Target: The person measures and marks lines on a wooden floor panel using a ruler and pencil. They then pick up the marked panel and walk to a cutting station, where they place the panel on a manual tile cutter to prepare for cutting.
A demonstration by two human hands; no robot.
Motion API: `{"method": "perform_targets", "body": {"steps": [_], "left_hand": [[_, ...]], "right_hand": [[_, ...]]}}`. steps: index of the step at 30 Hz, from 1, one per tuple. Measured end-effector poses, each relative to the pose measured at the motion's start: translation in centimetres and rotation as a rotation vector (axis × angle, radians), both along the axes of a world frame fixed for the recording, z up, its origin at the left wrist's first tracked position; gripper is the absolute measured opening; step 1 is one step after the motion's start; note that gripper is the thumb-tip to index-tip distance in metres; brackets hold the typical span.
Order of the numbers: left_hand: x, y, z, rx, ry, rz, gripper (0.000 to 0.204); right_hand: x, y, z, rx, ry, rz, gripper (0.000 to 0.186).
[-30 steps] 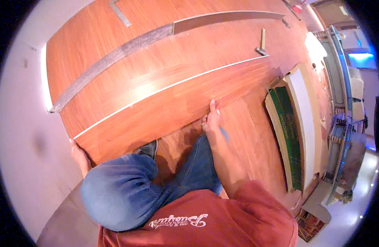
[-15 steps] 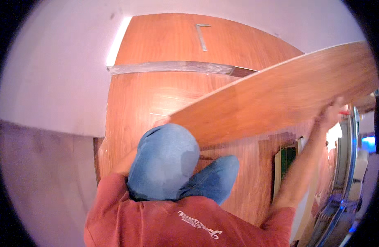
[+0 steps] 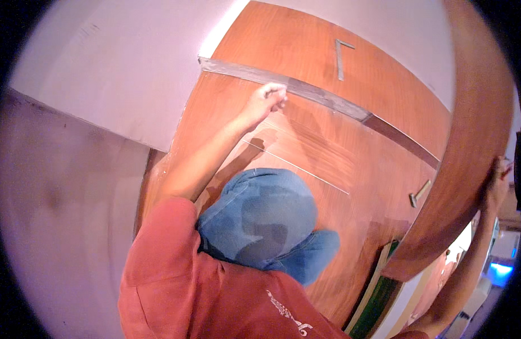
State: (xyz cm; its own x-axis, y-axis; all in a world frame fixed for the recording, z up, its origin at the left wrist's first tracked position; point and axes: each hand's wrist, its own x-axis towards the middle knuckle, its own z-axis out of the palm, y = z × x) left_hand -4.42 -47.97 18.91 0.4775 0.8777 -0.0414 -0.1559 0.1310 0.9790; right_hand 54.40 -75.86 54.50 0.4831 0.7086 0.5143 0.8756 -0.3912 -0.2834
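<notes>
My right hand (image 3: pixel 499 178) grips the outer long edge of a wood-look laminate floor plank (image 3: pixel 469 130), which stands steeply at the right, its near end above some boxes. My left hand (image 3: pixel 266 103) is loosely curled with no object visible in it. It hovers beside a grey strip (image 3: pixel 322 101) that crosses the laid laminate floor (image 3: pixel 373 169). A dark bare gap (image 3: pixel 404 135) continues the strip's line toward the right. My bent knee (image 3: pixel 266 214), in blue jeans, is between my arms.
A metal square (image 3: pixel 339 59) lies on the far flooring. By the held plank lies a small hammer (image 3: pixel 420 193). Green and white flat boxes (image 3: pixel 379 299) are at the lower right. Pale walls (image 3: pixel 113 85) bound the floor on the left and far sides. A thin pale line (image 3: pixel 294 164) crosses the floor.
The plank has swung from a slant across the middle to a steep stance at the right, in my right hand. My left hand has left its near end and reached forward. The view has turned.
</notes>
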Motion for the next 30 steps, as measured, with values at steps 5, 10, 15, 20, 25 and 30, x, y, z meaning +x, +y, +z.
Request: {"method": "perform_targets", "body": {"steps": [5,10,15,20,25,30], "left_hand": [[-4.4,4.4,0.6,-0.232,-0.33,0.096,0.081],[-8.0,5.0,-9.3,-0.554,-0.591,0.36,0.071],[-10.3,-3.4,-20.7,-0.948,-0.263,0.593,0.046],[-11.9,-4.8,-23.5,-0.922,-0.19,0.64,0.04],[-11.5,-2.1,-25.0,-0.897,-0.04,0.659,0.039],[-12.2,-1.9,-25.2,-0.864,0.001,0.647,0.036]], "right_hand": [[-17.2,8.7,-12.4,-0.38,0.217,0.16,0.03],[-18.1,14.5,-23.5,-0.74,0.26,0.522,0.032],[-16.6,18.9,-36.2,-1.235,-0.026,0.558,0.049],[-16.3,20.2,-46.8,-1.187,0.216,0.583,0.046],[-15.0,21.4,-52.1,-1.083,0.277,0.624,0.042],[-15.4,21.0,-54.0,-1.077,0.085,0.592,0.037]]}}
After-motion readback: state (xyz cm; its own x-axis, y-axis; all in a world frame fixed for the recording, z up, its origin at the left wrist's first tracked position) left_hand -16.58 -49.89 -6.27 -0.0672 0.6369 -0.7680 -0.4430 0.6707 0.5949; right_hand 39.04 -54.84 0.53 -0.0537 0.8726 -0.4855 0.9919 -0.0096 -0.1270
